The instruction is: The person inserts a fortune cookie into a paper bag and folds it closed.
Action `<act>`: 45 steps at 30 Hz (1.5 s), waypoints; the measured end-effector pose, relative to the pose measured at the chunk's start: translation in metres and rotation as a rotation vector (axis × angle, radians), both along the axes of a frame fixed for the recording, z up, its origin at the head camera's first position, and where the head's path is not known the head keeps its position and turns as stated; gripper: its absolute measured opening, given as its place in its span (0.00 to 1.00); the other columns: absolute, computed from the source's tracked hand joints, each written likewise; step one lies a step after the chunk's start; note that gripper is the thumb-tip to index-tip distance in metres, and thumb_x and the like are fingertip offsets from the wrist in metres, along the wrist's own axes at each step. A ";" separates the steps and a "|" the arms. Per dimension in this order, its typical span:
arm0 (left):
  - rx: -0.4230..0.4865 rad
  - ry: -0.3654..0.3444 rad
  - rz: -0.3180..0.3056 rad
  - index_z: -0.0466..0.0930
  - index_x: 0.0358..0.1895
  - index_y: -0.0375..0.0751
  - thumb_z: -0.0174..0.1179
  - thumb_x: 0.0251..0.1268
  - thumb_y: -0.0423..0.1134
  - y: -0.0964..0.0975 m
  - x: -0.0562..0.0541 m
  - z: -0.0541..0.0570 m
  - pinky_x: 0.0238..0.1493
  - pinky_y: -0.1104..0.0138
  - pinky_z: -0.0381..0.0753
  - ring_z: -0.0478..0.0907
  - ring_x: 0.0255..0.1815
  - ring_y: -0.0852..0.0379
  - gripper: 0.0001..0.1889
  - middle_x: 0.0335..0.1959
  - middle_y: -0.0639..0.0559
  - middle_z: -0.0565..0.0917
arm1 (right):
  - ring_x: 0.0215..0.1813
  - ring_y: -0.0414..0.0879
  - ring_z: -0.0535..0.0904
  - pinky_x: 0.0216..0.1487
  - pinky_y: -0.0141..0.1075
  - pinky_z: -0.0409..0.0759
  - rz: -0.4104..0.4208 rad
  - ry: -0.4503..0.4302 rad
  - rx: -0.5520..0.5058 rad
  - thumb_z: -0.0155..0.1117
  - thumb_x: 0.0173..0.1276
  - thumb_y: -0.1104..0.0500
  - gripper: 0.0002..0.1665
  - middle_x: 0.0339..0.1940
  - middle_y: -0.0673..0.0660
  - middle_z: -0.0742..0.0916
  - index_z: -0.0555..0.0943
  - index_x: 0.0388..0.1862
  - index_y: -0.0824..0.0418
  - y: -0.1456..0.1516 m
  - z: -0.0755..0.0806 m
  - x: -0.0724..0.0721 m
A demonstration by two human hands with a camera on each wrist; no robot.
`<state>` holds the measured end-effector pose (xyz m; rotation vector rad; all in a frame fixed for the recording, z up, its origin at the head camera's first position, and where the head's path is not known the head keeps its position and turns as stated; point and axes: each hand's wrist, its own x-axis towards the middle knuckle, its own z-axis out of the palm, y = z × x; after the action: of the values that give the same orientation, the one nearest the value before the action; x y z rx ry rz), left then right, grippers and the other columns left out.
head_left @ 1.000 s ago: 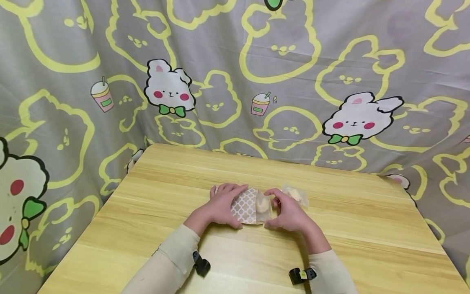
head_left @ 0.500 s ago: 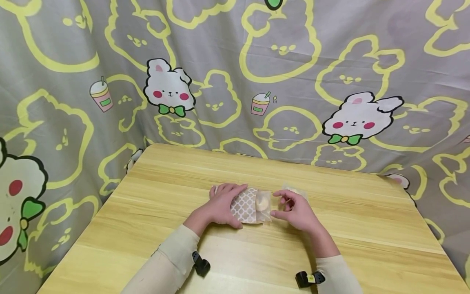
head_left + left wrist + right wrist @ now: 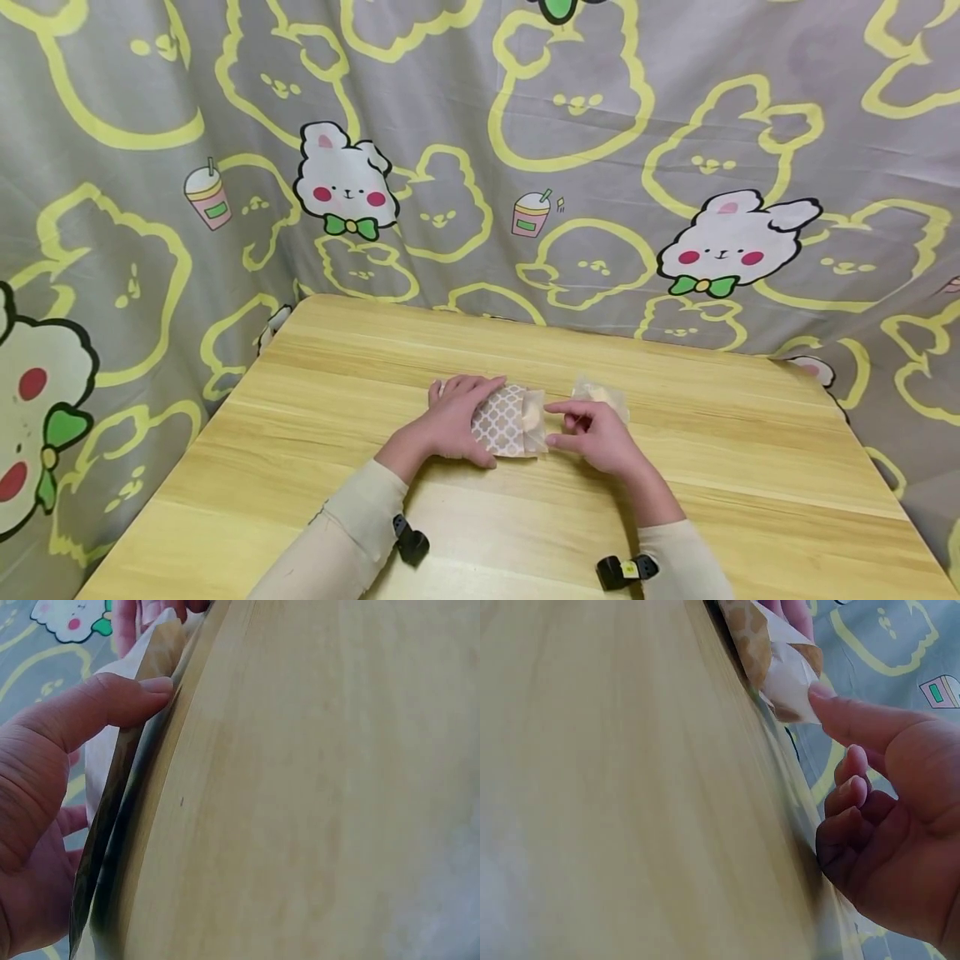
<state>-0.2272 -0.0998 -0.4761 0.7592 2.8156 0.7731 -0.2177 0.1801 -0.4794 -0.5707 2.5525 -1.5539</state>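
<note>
A paper bag with a tan and white lattice print (image 3: 501, 421) lies on the table, its mouth toward the right. My left hand (image 3: 455, 418) holds it from above, thumb along the near side and fingers over the far side. Out of the mouth sticks a translucent packet (image 3: 534, 423) with a pale, roundish item inside. My right hand (image 3: 600, 437) has its thumb and index finger extended at the packet's outer edge, the other fingers curled in. In the right wrist view, the thumb (image 3: 855, 720) touches the whitish wrapping (image 3: 791, 682).
A second translucent packet (image 3: 600, 396) with something pale inside lies just behind my right hand, partly covered by it. The wooden table (image 3: 337, 350) ends at a grey patterned curtain (image 3: 450, 108) at the back and left.
My right hand drew back to the right from the packet, then came in again to its edge. Less of the packet now sticks out of the bag. The left hand has stayed put.
</note>
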 end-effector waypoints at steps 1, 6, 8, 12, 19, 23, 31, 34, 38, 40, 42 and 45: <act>0.001 0.000 -0.001 0.54 0.80 0.59 0.80 0.28 0.60 0.000 0.000 0.000 0.67 0.36 0.39 0.54 0.71 0.45 0.65 0.70 0.55 0.65 | 0.23 0.41 0.66 0.25 0.30 0.65 0.005 0.003 -0.001 0.80 0.55 0.64 0.21 0.27 0.57 0.78 0.87 0.49 0.63 -0.001 -0.001 -0.001; 0.010 -0.002 -0.009 0.54 0.80 0.59 0.80 0.29 0.60 0.001 0.000 0.002 0.67 0.36 0.39 0.54 0.72 0.45 0.66 0.70 0.55 0.65 | 0.24 0.41 0.68 0.26 0.30 0.67 0.024 0.026 -0.012 0.80 0.55 0.64 0.20 0.24 0.52 0.77 0.88 0.48 0.64 -0.007 -0.004 -0.002; 0.016 0.000 -0.011 0.54 0.80 0.59 0.80 0.29 0.59 0.001 0.000 0.002 0.66 0.36 0.39 0.54 0.72 0.44 0.66 0.70 0.54 0.65 | 0.25 0.41 0.68 0.26 0.30 0.67 0.027 0.034 -0.016 0.80 0.54 0.64 0.20 0.22 0.51 0.77 0.88 0.47 0.64 -0.009 -0.004 -0.003; 0.024 0.006 -0.012 0.54 0.80 0.58 0.80 0.29 0.59 0.001 0.000 0.001 0.66 0.35 0.39 0.54 0.72 0.43 0.65 0.70 0.54 0.65 | 0.24 0.40 0.68 0.26 0.30 0.66 0.028 0.036 -0.009 0.81 0.53 0.63 0.21 0.20 0.50 0.75 0.88 0.48 0.64 -0.015 -0.004 -0.003; 0.011 0.000 -0.005 0.53 0.80 0.60 0.80 0.29 0.60 0.002 0.001 -0.001 0.67 0.36 0.39 0.54 0.72 0.44 0.66 0.71 0.54 0.65 | 0.23 0.41 0.67 0.26 0.32 0.65 0.026 0.050 0.056 0.83 0.52 0.60 0.23 0.18 0.48 0.73 0.89 0.49 0.60 -0.023 -0.004 -0.004; 0.004 0.002 -0.001 0.53 0.80 0.61 0.80 0.29 0.60 0.002 0.001 -0.001 0.67 0.37 0.39 0.54 0.72 0.45 0.66 0.71 0.54 0.64 | 0.24 0.41 0.66 0.26 0.32 0.65 0.041 0.054 0.083 0.81 0.55 0.60 0.23 0.19 0.47 0.71 0.88 0.51 0.59 -0.026 -0.003 -0.004; 0.010 0.009 -0.005 0.53 0.80 0.59 0.80 0.29 0.60 0.004 0.001 0.001 0.67 0.36 0.40 0.54 0.72 0.43 0.66 0.71 0.52 0.64 | 0.25 0.41 0.66 0.27 0.33 0.65 0.090 0.038 0.110 0.76 0.61 0.60 0.22 0.20 0.48 0.72 0.87 0.54 0.62 -0.026 0.000 -0.005; 0.007 0.008 -0.004 0.53 0.80 0.59 0.80 0.29 0.60 0.004 0.001 0.000 0.67 0.36 0.40 0.54 0.72 0.43 0.66 0.71 0.52 0.64 | 0.25 0.41 0.66 0.26 0.32 0.65 0.093 0.024 0.109 0.76 0.61 0.61 0.21 0.20 0.48 0.72 0.87 0.54 0.62 -0.027 0.000 -0.005; 0.008 0.012 -0.006 0.53 0.80 0.59 0.80 0.29 0.60 0.004 0.001 0.000 0.67 0.36 0.41 0.54 0.72 0.44 0.66 0.71 0.53 0.64 | 0.26 0.41 0.67 0.27 0.32 0.66 0.092 0.017 0.117 0.77 0.59 0.62 0.22 0.21 0.48 0.72 0.87 0.54 0.63 -0.030 -0.001 -0.005; 0.010 0.016 -0.007 0.54 0.80 0.59 0.80 0.29 0.60 0.004 0.002 0.000 0.66 0.36 0.41 0.55 0.72 0.44 0.66 0.71 0.53 0.64 | 0.27 0.42 0.68 0.27 0.32 0.67 0.088 0.012 0.122 0.77 0.58 0.63 0.23 0.21 0.48 0.73 0.86 0.54 0.64 -0.032 -0.001 -0.005; 0.006 0.013 -0.005 0.53 0.80 0.59 0.80 0.29 0.61 0.004 0.001 0.000 0.67 0.36 0.41 0.54 0.72 0.44 0.66 0.71 0.53 0.64 | 0.27 0.42 0.69 0.28 0.32 0.68 0.084 0.010 0.129 0.77 0.58 0.65 0.23 0.22 0.48 0.75 0.86 0.54 0.64 -0.033 -0.001 -0.005; 0.000 0.011 -0.002 0.53 0.80 0.60 0.80 0.29 0.61 0.004 0.002 0.000 0.67 0.37 0.41 0.55 0.72 0.45 0.66 0.71 0.54 0.64 | 0.27 0.42 0.69 0.27 0.32 0.68 0.077 0.005 0.135 0.76 0.58 0.66 0.22 0.23 0.48 0.75 0.86 0.54 0.64 -0.034 0.000 -0.004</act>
<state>-0.2257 -0.0959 -0.4766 0.7684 2.8245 0.7710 -0.2218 0.1460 -0.4795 -0.6490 2.5810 -1.3447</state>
